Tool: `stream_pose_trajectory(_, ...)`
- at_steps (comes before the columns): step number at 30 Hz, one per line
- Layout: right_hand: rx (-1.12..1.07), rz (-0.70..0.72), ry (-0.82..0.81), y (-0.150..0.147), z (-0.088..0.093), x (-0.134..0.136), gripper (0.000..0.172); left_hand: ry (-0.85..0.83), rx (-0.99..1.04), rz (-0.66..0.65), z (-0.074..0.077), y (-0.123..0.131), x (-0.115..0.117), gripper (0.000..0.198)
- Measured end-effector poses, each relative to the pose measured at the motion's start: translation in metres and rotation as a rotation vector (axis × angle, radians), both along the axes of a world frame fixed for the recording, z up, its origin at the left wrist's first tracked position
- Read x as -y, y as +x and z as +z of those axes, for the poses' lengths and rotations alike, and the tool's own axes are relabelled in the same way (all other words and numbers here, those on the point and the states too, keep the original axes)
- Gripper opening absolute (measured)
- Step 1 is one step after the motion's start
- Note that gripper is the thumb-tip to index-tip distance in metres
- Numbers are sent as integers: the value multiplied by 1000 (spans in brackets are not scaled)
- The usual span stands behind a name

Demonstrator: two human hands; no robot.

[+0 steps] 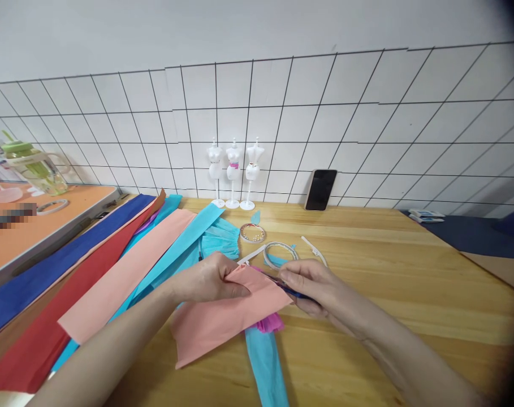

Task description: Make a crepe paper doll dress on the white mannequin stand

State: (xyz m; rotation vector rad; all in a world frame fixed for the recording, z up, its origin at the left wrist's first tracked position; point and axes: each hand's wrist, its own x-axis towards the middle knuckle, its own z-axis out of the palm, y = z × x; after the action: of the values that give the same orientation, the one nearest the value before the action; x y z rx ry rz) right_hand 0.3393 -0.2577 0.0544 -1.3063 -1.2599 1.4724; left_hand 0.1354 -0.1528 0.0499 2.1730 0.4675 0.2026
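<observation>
My left hand (216, 280) is closed on a piece of salmon-pink crepe paper (227, 316), thumb on top. My right hand (311, 285) grips dark-handled scissors (297, 291), whose blades lie at the paper's upper right edge; how far they are apart is hidden. Beneath the paper a frilled magenta piece (270, 323) and a light-blue crepe strip (265, 362) stick out. Just beyond my hands are a roll of tape (279, 254) and a round dish of small beads (252, 233). A gathered light-blue piece (220, 240) lies near my left hand.
Long crepe strips in blue (70, 268), red (65, 316) and pink (125, 271) cover the left side. Three white mini dress forms (233, 175) and a phone (321, 190) stand by the tiled wall. A lidded cup (36, 169) sits on the orange table (82, 206).
</observation>
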Motion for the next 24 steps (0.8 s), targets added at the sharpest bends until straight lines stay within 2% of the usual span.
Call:
stream_pose_trajectory(16,-52,26,47,-5,2,5,39,-26,-31,-10,-3,4,8,36)
stream_pose_trajectory(24,-142,6,-45,-7,2,5,43,-91,-16,-22,-1,4,7,39)
